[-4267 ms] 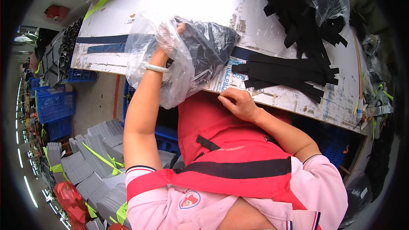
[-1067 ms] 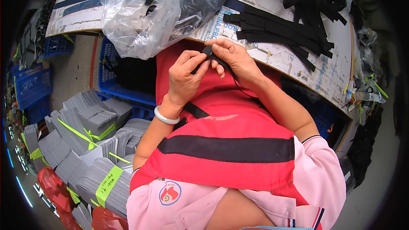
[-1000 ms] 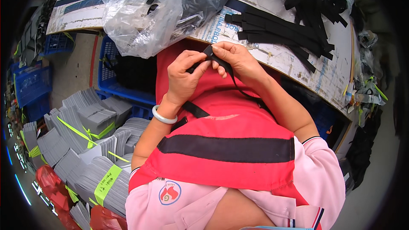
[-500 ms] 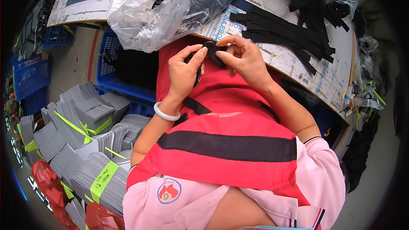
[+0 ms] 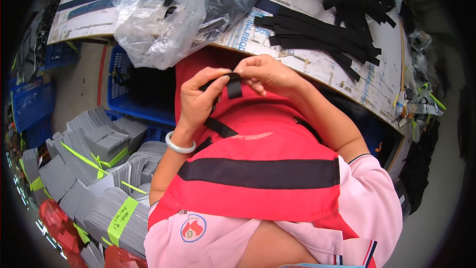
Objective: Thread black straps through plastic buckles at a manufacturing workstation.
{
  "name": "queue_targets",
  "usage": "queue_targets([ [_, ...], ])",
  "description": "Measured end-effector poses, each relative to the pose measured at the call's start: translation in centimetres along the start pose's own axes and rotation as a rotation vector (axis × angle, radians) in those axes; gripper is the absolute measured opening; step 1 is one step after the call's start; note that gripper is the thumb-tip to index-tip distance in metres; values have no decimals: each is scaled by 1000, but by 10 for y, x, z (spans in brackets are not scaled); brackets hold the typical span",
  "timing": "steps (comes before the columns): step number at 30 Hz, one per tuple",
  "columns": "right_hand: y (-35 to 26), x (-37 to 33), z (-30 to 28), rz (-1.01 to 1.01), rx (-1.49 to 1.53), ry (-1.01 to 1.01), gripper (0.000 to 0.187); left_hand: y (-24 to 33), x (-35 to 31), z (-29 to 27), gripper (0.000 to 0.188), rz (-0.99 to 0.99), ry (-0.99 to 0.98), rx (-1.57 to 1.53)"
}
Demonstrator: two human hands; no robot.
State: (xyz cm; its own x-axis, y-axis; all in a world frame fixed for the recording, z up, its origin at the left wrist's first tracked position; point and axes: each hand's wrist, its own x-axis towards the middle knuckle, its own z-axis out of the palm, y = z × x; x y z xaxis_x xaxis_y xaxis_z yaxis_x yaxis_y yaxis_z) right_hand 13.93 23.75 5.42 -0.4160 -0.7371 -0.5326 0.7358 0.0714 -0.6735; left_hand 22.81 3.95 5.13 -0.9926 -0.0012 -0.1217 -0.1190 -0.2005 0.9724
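- I had the left hand [image 5: 201, 90], a pale smooth bangle [image 5: 177, 149] on its wrist, in a narrow pinch: thumb and fingers held a flat black fabric strap [image 5: 234, 89].
- That strap was bent over into a small loop between the left hand and the right hand [image 5: 265, 75], its short end hanging just right of the left thumb, above the red cloth apron [image 5: 275, 119].
- The right hand had its curled fingertips at the top of the bend; from my distant seat I could not tell whether they gripped the strap or only touched it.
- I read the step in hand as folding or threading the strap by fingertip; whether a small fitting sat inside the bend I could not make out.
- To my judgement, the next move called for a firm left pinch while the right hand drew the hanging end down and evened the fold; a slack hold risked letting the bend spring apart.
- Beyond the right hand, on the scuffed white counter [image 5: 342, 87], lay a fanned pile of flat black strips [image 5: 317, 35].
- Beyond the left hand, a crumpled clear plastic bag [image 5: 151, 27] with dark contents overhung the counter's edge.
- Left of the left hand stood a blue plastic crate [image 5: 136, 110]; nearer me, stacks of flat grey sheets [image 5: 96, 218] with yellow-green bands [image 5: 122, 222].
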Motion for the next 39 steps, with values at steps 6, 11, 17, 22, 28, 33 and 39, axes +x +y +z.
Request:
queue_targets([
  [6,7,8,-4,-458,-337,547,16,39,-43,-81,18,-144,133,51],
  [11,-7,-41,-56,-676,-1240,844,22,33,-72,-180,32,55,770,-118],
  [17,18,-64,-63,-639,-1521,710,48,1,-43,-101,42,-180,362,-412],
  [22,46,-55,-63,-833,-1429,779,29,-1,-11,-11,57,-219,40,-245],
  [28,5,-54,20,-621,-804,573,18,10,-2,18,77,-176,-119,-71],
  [33,-8,-37,39,-183,-718,280,20,2,0,25,82,-123,-158,91],
  [39,1,-28,39,-164,-443,268,16,-6,-2,17,84,-160,-135,96],
])
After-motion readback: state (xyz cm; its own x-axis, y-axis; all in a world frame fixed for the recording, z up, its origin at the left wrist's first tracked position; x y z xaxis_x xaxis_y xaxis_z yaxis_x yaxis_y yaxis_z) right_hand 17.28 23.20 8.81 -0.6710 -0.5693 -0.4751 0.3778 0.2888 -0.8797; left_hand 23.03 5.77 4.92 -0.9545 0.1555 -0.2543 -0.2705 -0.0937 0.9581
